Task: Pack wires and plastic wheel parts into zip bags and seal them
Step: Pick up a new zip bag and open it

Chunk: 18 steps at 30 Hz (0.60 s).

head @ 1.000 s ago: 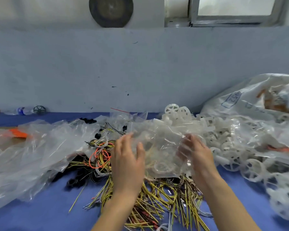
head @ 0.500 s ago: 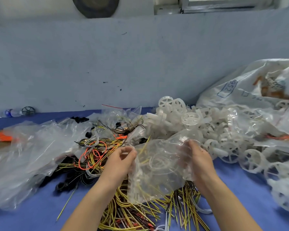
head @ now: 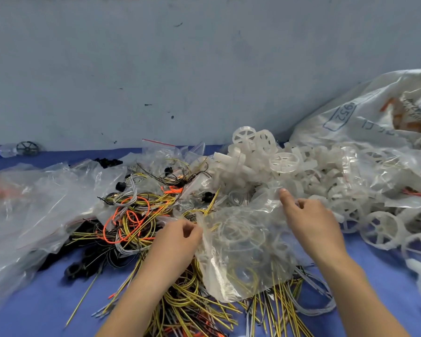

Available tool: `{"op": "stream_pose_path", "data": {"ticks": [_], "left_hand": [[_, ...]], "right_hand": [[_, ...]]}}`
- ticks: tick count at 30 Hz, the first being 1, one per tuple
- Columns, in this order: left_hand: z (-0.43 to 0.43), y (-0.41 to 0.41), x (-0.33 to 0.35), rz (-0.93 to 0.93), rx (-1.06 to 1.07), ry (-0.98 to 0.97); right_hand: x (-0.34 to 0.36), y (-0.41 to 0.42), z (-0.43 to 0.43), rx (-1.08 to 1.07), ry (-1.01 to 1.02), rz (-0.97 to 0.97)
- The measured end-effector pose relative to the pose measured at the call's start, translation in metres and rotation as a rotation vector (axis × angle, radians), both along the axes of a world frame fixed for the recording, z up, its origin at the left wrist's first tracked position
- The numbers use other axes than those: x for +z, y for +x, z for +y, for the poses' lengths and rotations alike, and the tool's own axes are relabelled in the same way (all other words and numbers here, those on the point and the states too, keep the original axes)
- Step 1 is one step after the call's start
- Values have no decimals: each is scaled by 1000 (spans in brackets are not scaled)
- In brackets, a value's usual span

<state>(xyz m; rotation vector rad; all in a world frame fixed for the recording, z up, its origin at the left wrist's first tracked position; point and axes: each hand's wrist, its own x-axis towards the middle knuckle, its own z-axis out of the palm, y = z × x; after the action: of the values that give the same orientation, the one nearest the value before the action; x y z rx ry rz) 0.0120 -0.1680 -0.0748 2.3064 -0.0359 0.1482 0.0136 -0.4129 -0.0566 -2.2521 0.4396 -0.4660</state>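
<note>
A clear zip bag (head: pixel 243 254) holding coiled clear and yellow wires lies over a heap of yellow, orange and black wires (head: pixel 141 215) on the blue table (head: pixel 34 310). My left hand (head: pixel 178 242) pinches the bag's left upper edge. My right hand (head: pixel 311 224) grips the bag's right upper edge, with the index finger stretched along the plastic. A pile of white plastic wheel parts (head: pixel 284 164) rises just behind the bag and spreads to the right.
Crumpled clear plastic sheeting (head: pixel 32 207) covers the table's left side. A large white printed sack (head: pixel 365 117) leans at the right rear. Spare red-striped zip bags (head: pixel 161 149) lie at the back. A water bottle (head: pixel 1 150) and a dark wheel (head: pixel 27 148) sit by the blue wall.
The bag has come down from in front of me onto the wire heap. My left hand has shifted from flat on the bag to pinching its left edge; my view has tilted down.
</note>
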Motion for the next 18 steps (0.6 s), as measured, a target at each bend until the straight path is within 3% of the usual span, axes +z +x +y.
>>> {"op": "stream_pose_path", "data": {"ticks": [12, 18], "left_hand": [[4, 4, 2, -185, 137, -239], [0, -3, 1, -122, 8, -158]], "right_hand": [[-9, 5, -19, 76, -14, -158], [-10, -6, -51, -6, -116, 59]]}}
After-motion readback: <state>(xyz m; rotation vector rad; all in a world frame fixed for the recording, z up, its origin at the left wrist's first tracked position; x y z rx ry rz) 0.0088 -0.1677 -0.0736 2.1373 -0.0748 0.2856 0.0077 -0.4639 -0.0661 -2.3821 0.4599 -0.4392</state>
